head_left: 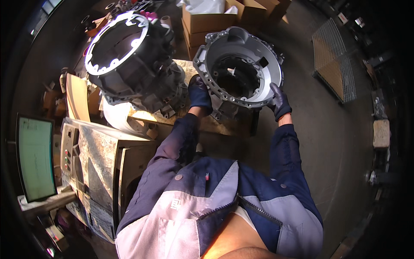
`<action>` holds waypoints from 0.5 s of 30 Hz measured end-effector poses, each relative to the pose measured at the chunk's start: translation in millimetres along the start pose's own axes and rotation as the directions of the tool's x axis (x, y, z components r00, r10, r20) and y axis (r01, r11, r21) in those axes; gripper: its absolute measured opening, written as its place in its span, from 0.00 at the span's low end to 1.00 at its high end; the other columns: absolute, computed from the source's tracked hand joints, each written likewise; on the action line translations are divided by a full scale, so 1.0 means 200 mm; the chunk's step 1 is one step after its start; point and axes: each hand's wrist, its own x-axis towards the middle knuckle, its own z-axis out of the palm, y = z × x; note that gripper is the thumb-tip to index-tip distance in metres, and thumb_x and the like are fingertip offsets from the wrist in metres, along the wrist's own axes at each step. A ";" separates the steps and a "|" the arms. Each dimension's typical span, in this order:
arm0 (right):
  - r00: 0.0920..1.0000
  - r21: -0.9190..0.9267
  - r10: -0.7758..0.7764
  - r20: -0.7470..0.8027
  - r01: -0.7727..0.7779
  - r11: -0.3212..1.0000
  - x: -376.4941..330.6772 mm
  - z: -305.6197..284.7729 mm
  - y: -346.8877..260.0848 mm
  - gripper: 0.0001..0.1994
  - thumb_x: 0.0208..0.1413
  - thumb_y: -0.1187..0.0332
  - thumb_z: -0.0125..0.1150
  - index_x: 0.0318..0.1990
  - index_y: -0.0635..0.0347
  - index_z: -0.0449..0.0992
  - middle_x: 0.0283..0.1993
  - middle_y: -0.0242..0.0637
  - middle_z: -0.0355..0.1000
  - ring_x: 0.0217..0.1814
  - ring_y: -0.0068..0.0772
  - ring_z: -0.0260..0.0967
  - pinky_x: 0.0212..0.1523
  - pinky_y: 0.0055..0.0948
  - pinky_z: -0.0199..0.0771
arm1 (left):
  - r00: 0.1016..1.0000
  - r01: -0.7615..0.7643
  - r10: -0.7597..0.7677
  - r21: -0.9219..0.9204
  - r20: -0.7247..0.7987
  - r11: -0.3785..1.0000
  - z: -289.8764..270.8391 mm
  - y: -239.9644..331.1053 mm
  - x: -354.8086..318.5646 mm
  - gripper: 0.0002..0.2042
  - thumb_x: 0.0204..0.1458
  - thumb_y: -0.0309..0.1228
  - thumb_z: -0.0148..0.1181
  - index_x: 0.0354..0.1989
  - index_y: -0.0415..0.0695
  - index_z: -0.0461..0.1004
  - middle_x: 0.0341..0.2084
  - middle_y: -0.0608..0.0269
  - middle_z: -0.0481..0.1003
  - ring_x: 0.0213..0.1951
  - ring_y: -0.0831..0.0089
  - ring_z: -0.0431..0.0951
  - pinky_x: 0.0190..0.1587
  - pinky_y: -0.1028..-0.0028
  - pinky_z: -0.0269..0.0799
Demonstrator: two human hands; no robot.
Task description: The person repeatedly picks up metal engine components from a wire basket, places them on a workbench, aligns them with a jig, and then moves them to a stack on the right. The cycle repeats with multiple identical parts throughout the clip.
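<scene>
A grey cast-metal gearbox housing (209,84) stands in front of me, its wide round mouth facing up and its bolt-hole flange toward me. My left hand (200,94), in a dark glove, grips the housing's near left side; some of its fingers are hidden behind the flange. On the near right, my gloved right hand (280,102) is closed around the rim, the thumb lying over the edge and the other fingers mostly out of sight below. A second gearbox housing (133,71) is beside it on the left, its upper ring bright in the sunlight.
Both housings are on a worn wooden surface (211,126). Cardboard boxes (207,23) stand beyond them. A metal cabinet with buttons (101,162) and a lit monitor (36,157) are at left. A wire-mesh rack (334,60) stands on the floor at right.
</scene>
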 end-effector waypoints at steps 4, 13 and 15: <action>0.982 0.391 0.175 0.077 -0.191 0.900 -0.13 -0.19 0.18 0.31 0.62 0.41 0.46 0.65 0.49 0.65 0.64 0.38 0.68 0.64 0.41 0.64 0.63 0.52 0.62 | 0.981 0.178 -0.165 0.146 -0.100 0.973 -0.31 -0.04 -0.43 0.17 0.61 0.43 0.49 0.40 0.40 0.75 0.36 0.49 0.78 0.40 0.59 0.79 0.42 0.64 0.72; 0.724 -0.843 0.623 0.297 -0.107 0.527 -0.40 -0.40 1.65 0.21 0.62 0.50 0.47 0.55 0.53 0.69 0.52 0.39 0.66 0.55 0.42 0.62 0.54 0.43 0.65 | 0.328 0.882 -0.775 -0.119 -0.541 0.456 -0.97 -0.19 -2.63 0.15 0.57 0.39 0.50 0.37 0.41 0.79 0.26 0.54 0.80 0.34 0.62 0.80 0.41 0.66 0.72; 0.568 -0.879 0.671 0.478 0.309 0.364 -0.43 -0.33 1.94 0.19 0.61 0.51 0.49 0.52 0.53 0.71 0.46 0.39 0.69 0.49 0.41 0.65 0.50 0.41 0.67 | 0.424 0.906 -0.717 0.259 -0.553 0.335 -0.92 -0.16 -3.10 0.13 0.57 0.36 0.51 0.36 0.40 0.78 0.29 0.55 0.79 0.36 0.61 0.78 0.42 0.64 0.71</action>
